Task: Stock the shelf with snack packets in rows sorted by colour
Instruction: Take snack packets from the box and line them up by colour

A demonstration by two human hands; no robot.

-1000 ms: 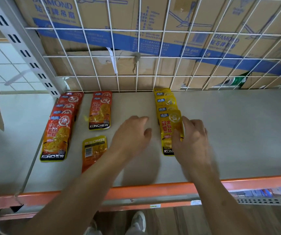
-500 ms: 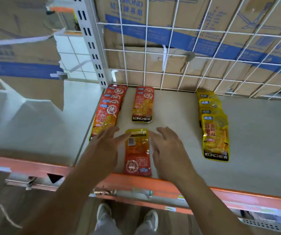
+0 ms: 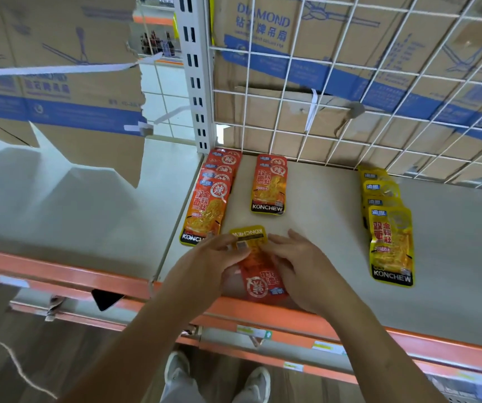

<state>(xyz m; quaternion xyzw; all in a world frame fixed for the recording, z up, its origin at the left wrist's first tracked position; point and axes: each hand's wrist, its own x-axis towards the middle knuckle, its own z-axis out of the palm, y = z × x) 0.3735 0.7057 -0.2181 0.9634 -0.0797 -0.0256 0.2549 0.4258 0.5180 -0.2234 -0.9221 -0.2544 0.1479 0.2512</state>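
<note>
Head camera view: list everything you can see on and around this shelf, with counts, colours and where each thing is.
red packets: about five, red, overlapping row at shelf's far left
second red row: one or two, red, just right of it
yellow packets: four, yellow, overlapping row further right
loose packet: one, red with yellow end, front edge, between both hands
shelf: one, beige board, orange front rail
wire grid: one, white, behind shelf
cardboard boxes: several, brown with blue bands, behind grid and left
shoes: two, pale, floor below
left hand: one, grips loose packet's left side
right hand: one, grips its right side
</note>
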